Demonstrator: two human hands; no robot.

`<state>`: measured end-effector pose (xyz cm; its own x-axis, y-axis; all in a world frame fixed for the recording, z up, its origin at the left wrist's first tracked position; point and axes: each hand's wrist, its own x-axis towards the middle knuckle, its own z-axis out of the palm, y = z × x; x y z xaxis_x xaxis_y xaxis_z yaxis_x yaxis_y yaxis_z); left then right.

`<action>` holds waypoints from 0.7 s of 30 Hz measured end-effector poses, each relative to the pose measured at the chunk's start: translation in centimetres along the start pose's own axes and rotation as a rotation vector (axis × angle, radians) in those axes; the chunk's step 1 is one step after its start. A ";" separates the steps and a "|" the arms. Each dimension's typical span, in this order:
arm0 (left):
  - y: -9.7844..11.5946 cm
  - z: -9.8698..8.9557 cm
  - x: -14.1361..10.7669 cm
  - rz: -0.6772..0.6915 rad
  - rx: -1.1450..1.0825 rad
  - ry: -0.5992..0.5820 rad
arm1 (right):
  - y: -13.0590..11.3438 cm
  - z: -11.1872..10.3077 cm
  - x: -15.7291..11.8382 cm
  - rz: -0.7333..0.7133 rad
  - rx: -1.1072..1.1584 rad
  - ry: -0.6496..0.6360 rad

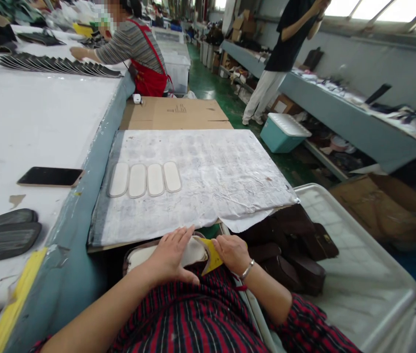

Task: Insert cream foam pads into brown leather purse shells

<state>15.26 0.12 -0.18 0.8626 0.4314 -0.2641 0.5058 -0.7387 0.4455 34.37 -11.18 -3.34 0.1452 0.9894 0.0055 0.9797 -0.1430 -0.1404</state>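
On my lap, just below the board's front edge, lies a long rounded piece (139,256) with a white face and a dark brown rim. My left hand (173,255) rests across it, fingers stretched out and thumb apart. A yellow piece (214,256) with a curved edge meets its right end; I cannot make out its kind. My right hand (232,252) has its fingers closed around the yellow piece. In front, several white rounded pads (137,180) with grey rims lie in a row on the white-covered board (215,171).
At left, a phone (50,176) and dark grey long pieces (5,235) lie on the white table (27,117). Dark brown items (284,255) fill part of a pale bin (358,274) at right. One co-worker (137,49) leans over the table; another person (281,54) stands beyond.
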 end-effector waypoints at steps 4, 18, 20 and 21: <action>1.3 1.1 0.4 -0.061 0.106 0.059 | -1.2 -0.3 0.5 0.050 0.004 -0.032; 0.5 0.8 1.0 -0.064 0.043 0.117 | -2.8 0.8 0.7 0.244 -0.001 -0.037; 0.6 0.7 1.2 -0.057 0.013 0.105 | -3.1 1.3 0.9 0.254 -0.005 -0.012; 0.5 0.5 1.1 -0.050 -0.009 0.092 | -3.1 1.4 1.0 0.260 -0.013 0.002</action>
<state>16.51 -0.04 -0.63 0.8326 0.5140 -0.2064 0.5481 -0.7105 0.4413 31.28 -9.73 -4.28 0.3930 0.9191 -0.0271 0.9109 -0.3932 -0.1250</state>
